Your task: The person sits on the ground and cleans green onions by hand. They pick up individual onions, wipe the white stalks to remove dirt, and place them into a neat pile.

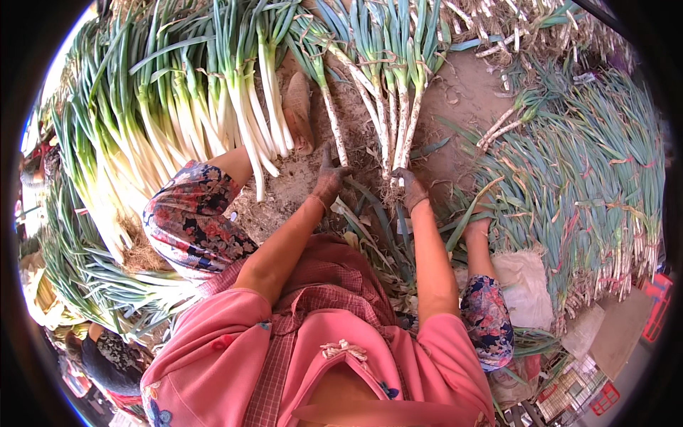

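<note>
My left hand [327, 180], in a dark soiled glove, is at the root end of a single dirty-skinned green onion stalk [332, 115]. Its forefinger and thumb are spread around that end, and whether they grip it cannot be told. My right hand [414, 190], gloved the same way, closes on the root ends of a small bunch of unpeeled green onions [395, 120]. Their leaves point away from me, and dry roots hang below the fingers. To the left, clean white-stemmed green onions [176, 115] lie in a thick row.
Bundled, untrimmed green onions [581, 197] are heaped on the right, two loose stalks [501, 127] beside them. Stripped leaves [381, 235] litter the soil between my legs. A white woven sack [523, 288] is by my right knee. Another person's dark-clothed leg [109, 363] shows lower left.
</note>
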The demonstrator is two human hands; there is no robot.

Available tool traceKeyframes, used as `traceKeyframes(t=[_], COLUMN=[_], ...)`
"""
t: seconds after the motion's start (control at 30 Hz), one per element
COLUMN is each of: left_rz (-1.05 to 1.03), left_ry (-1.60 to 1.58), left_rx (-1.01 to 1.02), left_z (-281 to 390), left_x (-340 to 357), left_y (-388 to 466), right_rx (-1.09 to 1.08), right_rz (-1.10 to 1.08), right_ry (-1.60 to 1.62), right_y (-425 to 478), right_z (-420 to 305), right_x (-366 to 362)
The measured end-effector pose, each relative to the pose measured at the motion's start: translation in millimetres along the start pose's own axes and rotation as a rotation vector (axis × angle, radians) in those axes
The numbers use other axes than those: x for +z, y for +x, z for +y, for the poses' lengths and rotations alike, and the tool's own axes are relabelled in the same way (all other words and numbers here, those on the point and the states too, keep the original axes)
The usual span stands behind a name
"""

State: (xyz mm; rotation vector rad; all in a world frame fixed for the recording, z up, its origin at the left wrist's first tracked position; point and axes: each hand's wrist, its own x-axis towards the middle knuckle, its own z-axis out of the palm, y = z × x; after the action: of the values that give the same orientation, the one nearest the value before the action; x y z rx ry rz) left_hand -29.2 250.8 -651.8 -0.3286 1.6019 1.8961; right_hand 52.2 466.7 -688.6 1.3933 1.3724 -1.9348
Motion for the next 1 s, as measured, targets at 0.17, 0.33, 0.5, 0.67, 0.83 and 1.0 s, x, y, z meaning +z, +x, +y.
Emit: traceKeyframes(t=[0.17,0.33,0.5,0.67,0.83,1.0], left_rz=[-0.174,-0.343,-0.588,-0.365,-0.107,-0.33], left_ry=[-0.392,-0.624,-0.646,-0.038,0.113,-0.626], left_rx=[-0.156,-0.132,-0.033,-0.163,0.033,-0.304], left_z=[7,17,32,21,51,94], left_x=[-3,-5,2,-12,5,40], left_y=[1,-9,-25,-22,21,94], right_rx=[-0.13,-0.162,-0.298,-0.541,-0.625,-0.711], right_rz=[0.004,0.047,0.163,0.481,0.191,0.16], right_ry=[-0.02,-0.134,-0.355,-0.504,-0.199,-0.547], right_y=[-12,-34,-14,-70,-144,-200], right_z=[-2,-13,3,-12,17,62], right_x=[11,14,-2,26,38,52])
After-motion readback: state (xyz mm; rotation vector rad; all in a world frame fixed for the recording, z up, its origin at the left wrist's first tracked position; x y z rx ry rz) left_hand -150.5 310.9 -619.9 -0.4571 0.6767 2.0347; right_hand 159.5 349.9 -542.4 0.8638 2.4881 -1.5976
